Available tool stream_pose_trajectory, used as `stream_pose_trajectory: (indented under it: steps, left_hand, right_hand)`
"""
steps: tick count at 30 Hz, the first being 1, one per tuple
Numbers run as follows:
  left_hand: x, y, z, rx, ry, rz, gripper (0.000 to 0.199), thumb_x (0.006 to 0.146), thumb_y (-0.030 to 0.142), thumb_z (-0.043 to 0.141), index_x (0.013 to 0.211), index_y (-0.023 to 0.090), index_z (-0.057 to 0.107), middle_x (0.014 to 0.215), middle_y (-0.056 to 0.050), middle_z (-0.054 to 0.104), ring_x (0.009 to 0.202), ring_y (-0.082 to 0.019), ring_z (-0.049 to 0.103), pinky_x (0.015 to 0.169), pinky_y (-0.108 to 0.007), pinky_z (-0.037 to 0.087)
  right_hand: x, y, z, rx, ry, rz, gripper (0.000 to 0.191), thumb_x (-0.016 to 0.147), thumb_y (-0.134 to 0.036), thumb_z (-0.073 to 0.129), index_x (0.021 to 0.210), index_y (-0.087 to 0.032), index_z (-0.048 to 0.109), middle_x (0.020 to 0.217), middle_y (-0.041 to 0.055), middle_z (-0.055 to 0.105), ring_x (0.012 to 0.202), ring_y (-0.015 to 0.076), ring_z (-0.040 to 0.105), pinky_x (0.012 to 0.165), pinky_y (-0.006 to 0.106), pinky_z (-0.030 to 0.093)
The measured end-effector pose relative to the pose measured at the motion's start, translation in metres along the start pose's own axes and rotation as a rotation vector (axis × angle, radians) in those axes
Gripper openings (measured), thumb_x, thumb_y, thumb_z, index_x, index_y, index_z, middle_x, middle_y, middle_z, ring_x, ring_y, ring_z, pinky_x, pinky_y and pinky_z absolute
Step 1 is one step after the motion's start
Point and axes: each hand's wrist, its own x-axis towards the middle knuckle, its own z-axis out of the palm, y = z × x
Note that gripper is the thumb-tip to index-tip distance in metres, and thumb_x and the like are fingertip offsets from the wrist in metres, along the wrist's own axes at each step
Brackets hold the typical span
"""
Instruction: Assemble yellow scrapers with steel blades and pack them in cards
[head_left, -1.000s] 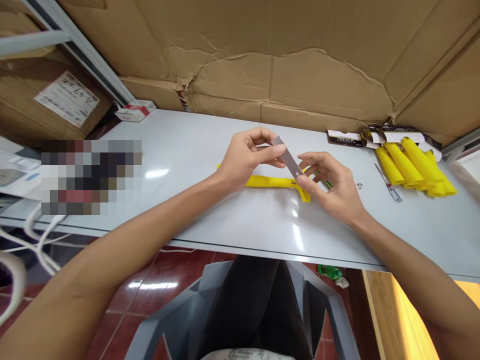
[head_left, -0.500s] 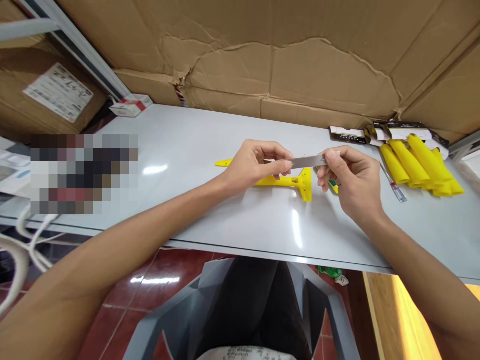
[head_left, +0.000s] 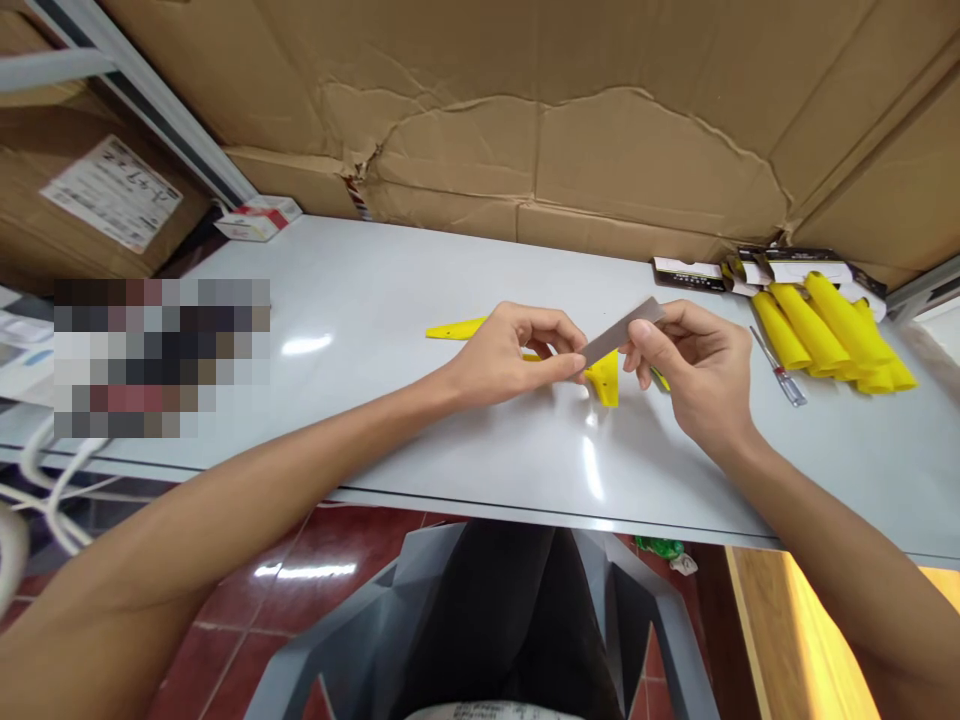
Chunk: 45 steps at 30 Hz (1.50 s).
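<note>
A flat grey metal strip (head_left: 619, 333) is held between both hands above the table, its right end raised. My left hand (head_left: 517, 352) pinches the lower left end between thumb and fingers. My right hand (head_left: 694, 360) grips the strip near its upper right end. Below them on the table lies a yellow tool (head_left: 604, 385) with a flared head, partly hidden by my left hand. A pointed yellow piece (head_left: 456, 329) shows to the left of that hand. Something small, green and yellow (head_left: 660, 379) is partly covered by my right hand.
Yellow sleeves (head_left: 847, 330) lie at the right of the white table (head_left: 375, 440), near a clear-handled screwdriver (head_left: 789, 386) and black-and-white packaging (head_left: 690, 273). A small red-and-white box (head_left: 259, 218) sits back left. Cardboard (head_left: 465, 140) stands behind.
The strip has turned from nearly level to slanted, with its right end up and its broad face showing. My left hand has lowered slightly, covering more of the yellow tool.
</note>
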Motion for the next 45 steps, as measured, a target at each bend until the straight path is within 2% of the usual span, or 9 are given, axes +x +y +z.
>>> stream_pose_trajectory:
  steps: [5,13,19,23,26,29,37,41,45]
  left_hand:
    - [-0.003,0.001,0.002,-0.06,-0.085,0.002,0.005,0.087,0.023,0.076,0.085,0.018,0.076,0.08,-0.004,0.081,0.074,-0.015,0.077,0.071,-0.025,0.063]
    - [-0.003,0.005,0.004,0.066,-0.069,-0.017,0.002,0.082,0.018,0.071,0.082,0.018,0.073,0.078,-0.003,0.081,0.071,-0.016,0.076,0.066,-0.024,0.06]
    - [-0.005,-0.002,0.005,0.404,0.033,0.23,0.009,0.081,0.013,0.065,0.079,0.02,0.071,0.076,0.001,0.076,0.068,-0.012,0.071,0.07,-0.026,0.058]
    - [-0.004,-0.012,-0.002,0.771,0.182,0.403,0.013,0.089,0.019,0.06,0.091,0.023,0.072,0.09,-0.005,0.078,0.092,-0.023,0.074,0.08,-0.038,0.06]
    - [-0.002,-0.017,-0.012,0.917,0.237,0.337,0.012,0.091,0.027,0.062,0.096,0.028,0.073,0.108,-0.005,0.079,0.121,-0.032,0.069,0.091,-0.05,0.06]
    - [-0.001,-0.017,-0.017,0.91,0.302,0.278,0.009,0.092,0.033,0.065,0.096,0.031,0.074,0.118,-0.005,0.075,0.13,-0.037,0.063,0.093,-0.057,0.058]
    - [-0.007,-0.011,-0.01,1.011,0.547,0.553,0.034,0.096,0.028,0.063,0.13,0.033,0.065,0.129,-0.011,0.065,0.122,-0.03,0.06,0.074,-0.04,0.06]
    - [-0.006,-0.012,-0.008,1.015,0.502,0.453,0.031,0.097,0.033,0.061,0.128,0.036,0.062,0.126,-0.009,0.065,0.118,-0.029,0.063,0.076,-0.041,0.061]
    - [-0.005,-0.015,-0.009,0.994,0.496,0.432,0.031,0.099,0.037,0.057,0.131,0.037,0.057,0.128,-0.009,0.066,0.12,-0.029,0.063,0.081,-0.042,0.062]
  right_hand:
    - [-0.003,-0.003,0.003,0.0,-0.031,-0.021,0.027,0.09,-0.044,0.08,0.078,-0.023,0.069,0.064,-0.0021,0.068,0.049,0.0095,0.057,0.046,0.026,0.05]
    - [-0.005,0.003,0.004,-0.023,-0.038,-0.022,0.029,0.088,-0.047,0.081,0.08,-0.022,0.07,0.067,-0.0019,0.068,0.051,0.0098,0.058,0.046,0.026,0.049]
    - [-0.009,0.008,0.006,-0.036,-0.043,-0.095,0.015,0.093,-0.036,0.078,0.086,-0.024,0.074,0.072,-0.0032,0.068,0.056,0.008,0.059,0.052,0.025,0.05]
    - [-0.013,0.007,0.003,0.052,-0.177,-0.139,0.016,0.099,-0.034,0.069,0.11,-0.028,0.08,0.082,-0.001,0.076,0.059,0.0113,0.067,0.054,0.028,0.053]
    - [-0.015,0.005,0.002,0.104,-0.269,-0.155,0.024,0.103,-0.037,0.062,0.115,-0.029,0.081,0.091,0.0022,0.079,0.065,0.0142,0.072,0.054,0.03,0.055]
    - [-0.016,0.003,0.004,0.097,-0.263,-0.133,0.016,0.096,-0.029,0.074,0.11,-0.028,0.082,0.092,0.001,0.079,0.064,0.0132,0.072,0.056,0.029,0.06]
    - [-0.015,0.005,0.009,0.08,-0.203,-0.067,0.02,0.087,-0.027,0.083,0.105,-0.025,0.077,0.087,-0.0003,0.077,0.065,0.0135,0.074,0.053,0.026,0.06]
    - [-0.015,0.004,0.008,0.086,-0.191,-0.022,0.041,0.082,-0.032,0.088,0.118,-0.028,0.068,0.092,-0.0007,0.078,0.065,0.0145,0.074,0.049,0.026,0.057]
    - [-0.015,0.003,0.009,0.069,-0.189,-0.025,0.044,0.082,-0.033,0.088,0.119,-0.029,0.063,0.092,-0.0011,0.078,0.062,0.0135,0.071,0.052,0.029,0.056]
